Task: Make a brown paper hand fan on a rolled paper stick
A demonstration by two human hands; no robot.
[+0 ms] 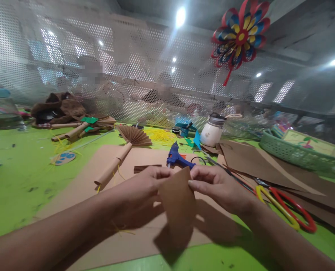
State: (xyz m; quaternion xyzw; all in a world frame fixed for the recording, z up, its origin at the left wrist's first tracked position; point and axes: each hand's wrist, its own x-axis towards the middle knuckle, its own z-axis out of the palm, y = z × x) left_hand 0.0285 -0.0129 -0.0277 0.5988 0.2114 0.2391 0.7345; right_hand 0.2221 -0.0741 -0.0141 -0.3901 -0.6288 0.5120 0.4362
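Observation:
A piece of brown paper is held up in front of me over a large tan sheet. My left hand pinches its upper left edge, and the fingertips are partly hidden behind it. At its upper right edge, my right hand grips the paper between thumb and fingers. Just beyond my hands lies a blue glue gun. Left of the glue gun is a pleated brown paper strip. Further left, a fan-shaped pleated paper joins a rolled paper tube tied with yellow strands.
Scissors with red and yellow handles lie to the right beside brown paper sheets. A green basket, a white jar and yellow shreds stand further back. A paper flower hangs above, before a perforated screen.

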